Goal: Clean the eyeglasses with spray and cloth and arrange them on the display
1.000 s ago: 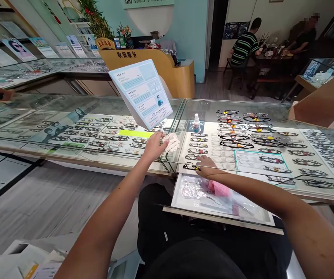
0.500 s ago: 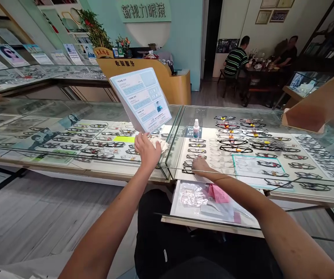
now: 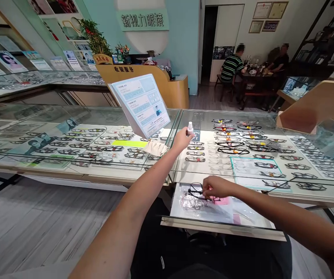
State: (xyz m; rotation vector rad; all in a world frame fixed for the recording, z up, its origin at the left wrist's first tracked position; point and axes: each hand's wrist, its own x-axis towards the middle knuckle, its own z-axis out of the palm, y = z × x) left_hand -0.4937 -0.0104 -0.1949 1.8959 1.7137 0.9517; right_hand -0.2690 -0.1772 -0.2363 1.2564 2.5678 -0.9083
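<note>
My left hand (image 3: 183, 138) reaches out over the glass counter, its fingers closed around a small white bottle (image 3: 190, 127) with a white cap. Over the pulled-out drawer, my right hand (image 3: 212, 186) pinches a pair of dark-framed eyeglasses (image 3: 195, 190). A crumpled cream cloth (image 3: 155, 148) lies on the glass just left of my left forearm. Beneath the eyeglasses, the drawer (image 3: 169, 220) holds clear plastic packets (image 3: 188, 202) and a pink paper (image 3: 222, 200), partly hidden by my right hand.
A slanted blue-and-white leaflet stand (image 3: 143, 104) rises from the left counter. Rows of eyeglasses (image 3: 232, 150) fill the display to the right, near a teal-edged sheet (image 3: 242, 170). Two people sit at a table (image 3: 255, 79) at the back. A wooden cash desk (image 3: 178, 91) stands beyond the counter.
My left hand has left the cloth and moved right to the bottle. My right hand has lifted a pair of eyeglasses from the near end of the row and brought it over the drawer.
</note>
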